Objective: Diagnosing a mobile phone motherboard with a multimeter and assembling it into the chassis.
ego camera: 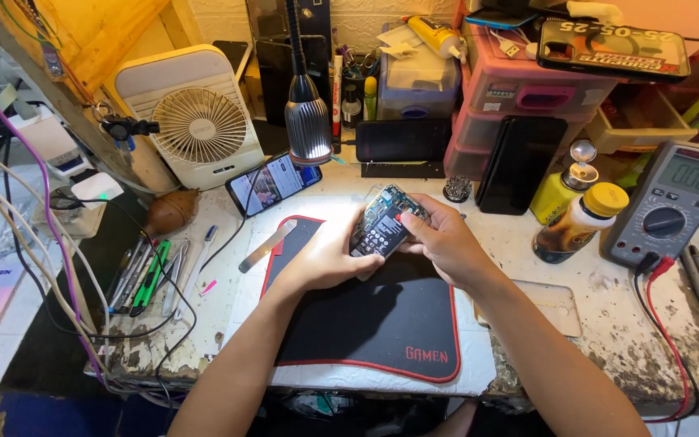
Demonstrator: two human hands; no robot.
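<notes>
Both hands are up over the black mat (pixel 382 324), holding an opened phone (pixel 385 222) with its insides showing. Left hand (pixel 329 255) cups it from 9 o'clock, right hand (pixel 440 241) pinches the edge at 3 o'clock. Desk lamp (pixel 307 121) hangs at 11, multimeter (pixel 671 202) off at 3.

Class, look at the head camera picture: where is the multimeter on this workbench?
The multimeter sits at the far right of the bench, right of the yellow-capped bottle, with its red lead trailing toward the bench's front edge.
</notes>
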